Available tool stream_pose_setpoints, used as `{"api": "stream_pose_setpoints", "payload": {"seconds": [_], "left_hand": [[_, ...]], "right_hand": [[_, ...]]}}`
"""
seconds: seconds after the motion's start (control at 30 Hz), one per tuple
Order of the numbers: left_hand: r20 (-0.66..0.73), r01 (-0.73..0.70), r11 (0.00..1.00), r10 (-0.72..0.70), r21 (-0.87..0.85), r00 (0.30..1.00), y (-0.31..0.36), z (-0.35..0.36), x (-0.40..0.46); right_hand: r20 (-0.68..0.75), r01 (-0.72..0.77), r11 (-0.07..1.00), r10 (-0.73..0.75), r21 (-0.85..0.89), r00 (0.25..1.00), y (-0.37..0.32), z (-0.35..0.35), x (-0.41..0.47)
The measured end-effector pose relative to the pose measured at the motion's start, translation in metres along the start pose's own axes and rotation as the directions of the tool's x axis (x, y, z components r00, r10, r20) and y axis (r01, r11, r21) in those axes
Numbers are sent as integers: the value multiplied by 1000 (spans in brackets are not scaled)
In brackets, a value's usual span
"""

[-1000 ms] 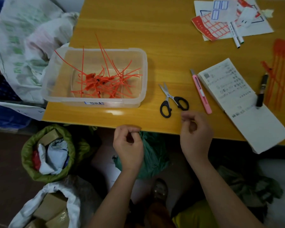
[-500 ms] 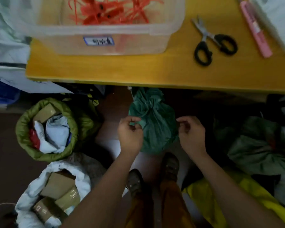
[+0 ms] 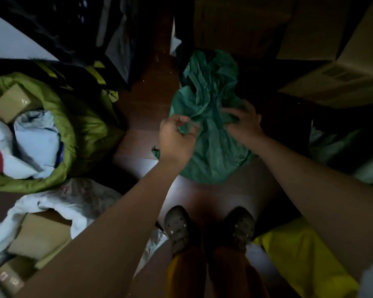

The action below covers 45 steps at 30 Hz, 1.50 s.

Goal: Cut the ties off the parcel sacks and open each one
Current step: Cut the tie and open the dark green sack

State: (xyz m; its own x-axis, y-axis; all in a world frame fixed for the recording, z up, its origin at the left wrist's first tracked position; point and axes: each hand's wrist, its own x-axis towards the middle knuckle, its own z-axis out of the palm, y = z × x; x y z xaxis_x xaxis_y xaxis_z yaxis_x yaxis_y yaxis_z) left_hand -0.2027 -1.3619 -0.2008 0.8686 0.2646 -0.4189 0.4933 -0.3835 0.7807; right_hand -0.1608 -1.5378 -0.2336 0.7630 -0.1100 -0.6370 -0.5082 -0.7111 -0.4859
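Gripping a dark green parcel sack [image 3: 213, 147] on the floor, both hands work at its bunched neck. The left hand [image 3: 177, 138] has its fingers [image 3: 181, 120] curled into a fold of cloth on one side; the right hand [image 3: 243, 123] has its fingers [image 3: 228, 111] clenched into the gathers on the other. The loose mouth flares just beyond the fingers. No tie shows at the neck, so the step in hand looks like opening. Next, the fingers likely need to draw the gathers apart. Well off beyond the left fingers, an olive sack [image 3: 78, 125] gapes open over parcels.
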Motion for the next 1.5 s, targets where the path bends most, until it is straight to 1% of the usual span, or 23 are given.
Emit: {"api": "stream_pose_setpoints", "payload": {"seconds": [0.1,0.17,0.23,0.33,0.43,0.53,0.67,0.77,0.83,0.93,0.97,1.03,1.1,1.17,1.2,1.23,1.3,1.33,1.37,1.4,1.43,1.47,1.5], "left_hand": [[0,-19,997,19,69,1000,-13,-3,-2],[2,41,993,-42,109,999,-17,-7,-4],[-5,98,986,-98,133,995,-15,-10,-6],[23,140,978,-146,152,989,-1,-12,-12],[126,227,974,-227,19,966,15,-9,-16],[230,322,945,-301,-58,926,31,2,-16],[309,376,926,-351,-23,884,37,27,-17],[459,404,915,-370,27,808,38,46,-27],[527,369,925,-360,93,770,38,59,-38],[556,332,914,-405,232,726,39,81,-57],[545,346,910,-414,228,730,38,88,-63],[482,376,913,-403,156,778,33,100,-69],[453,431,894,-437,122,777,30,102,-73],[457,532,845,-494,52,739,31,99,-79],[464,580,814,-510,-12,725,30,96,-81],[474,625,776,-520,-85,711,30,92,-84],[514,707,646,-519,-288,683,26,82,-89],[525,734,567,-522,-374,672,23,78,-92],[521,742,510,-529,-436,670,19,75,-94],[509,740,489,-537,-462,673,17,72,-97],[497,738,496,-545,-458,675,16,71,-101],[493,737,527,-549,-423,675,15,70,-107],[498,735,561,-545,-382,675,15,71,-113]], "right_hand": [[83,10,999,-14,45,996,7,6,7],[91,54,992,-64,113,994,11,6,-3],[66,110,976,-124,188,990,16,5,-23],[9,100,963,-106,251,994,36,5,-59],[46,69,985,-77,155,996,69,8,-88],[113,109,994,-107,-12,988,103,14,-111],[208,234,953,-193,-194,959,134,23,-130],[267,325,903,-252,-281,930,146,30,-138],[266,372,881,-299,-291,916,149,34,-142],[307,433,866,-354,-249,883,150,39,-145],[320,440,866,-357,-239,877,151,41,-148],[342,438,868,-348,-235,873,152,45,-153],[364,429,877,-336,-215,869,154,47,-159],[360,340,935,-284,-103,889,161,48,-163],[333,223,975,-205,-18,920,164,45,-163],[309,70,996,-84,56,947,168,41,-163],[239,-222,963,183,151,954,175,30,-158],[187,-351,905,312,239,931,176,22,-153],[128,-440,816,425,375,896,174,13,-150],[94,-486,689,524,537,847,169,2,-146],[112,-496,541,592,679,798,160,-10,-142],[167,-493,423,606,760,778,151,-22,-137],[225,-490,370,569,789,791,142,-32,-131]]}}
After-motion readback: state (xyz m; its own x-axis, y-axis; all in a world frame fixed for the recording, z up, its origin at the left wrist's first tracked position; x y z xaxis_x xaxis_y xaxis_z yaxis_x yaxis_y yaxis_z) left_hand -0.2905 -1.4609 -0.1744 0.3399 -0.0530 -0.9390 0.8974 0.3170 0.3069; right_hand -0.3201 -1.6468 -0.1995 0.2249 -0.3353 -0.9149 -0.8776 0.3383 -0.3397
